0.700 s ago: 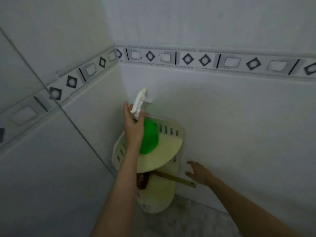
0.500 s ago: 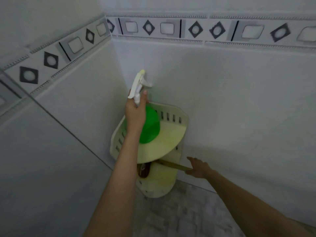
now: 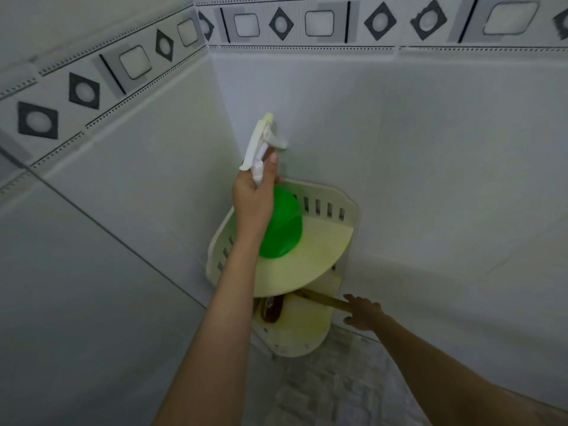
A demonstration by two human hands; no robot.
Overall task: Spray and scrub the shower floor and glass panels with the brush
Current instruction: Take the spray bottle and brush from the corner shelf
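Stage: tools being fetched; no spraying or scrubbing evident.
Left hand (image 3: pixel 253 199): wrapped round neck of spray bottle (image 3: pixel 284 224), over upper tier of corner shelf (image 3: pixel 349 210).
Brush (image 3: pixel 319 299): lower tier, bottle's 5 o'clock.
Right hand (image 3: pixel 362 312): fingers spread at handle end (not yet gripped).

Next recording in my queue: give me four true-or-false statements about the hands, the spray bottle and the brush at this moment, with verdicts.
1. The left hand grips the spray bottle just below its trigger head. True.
2. The spray bottle's body is blue. False: it is green, with a white trigger head.
3. The brush lies on the lower shelf of the corner rack. True.
4. The right hand rests on the upper shelf. False: it is at the end of the brush's wooden handle, by the lower shelf.
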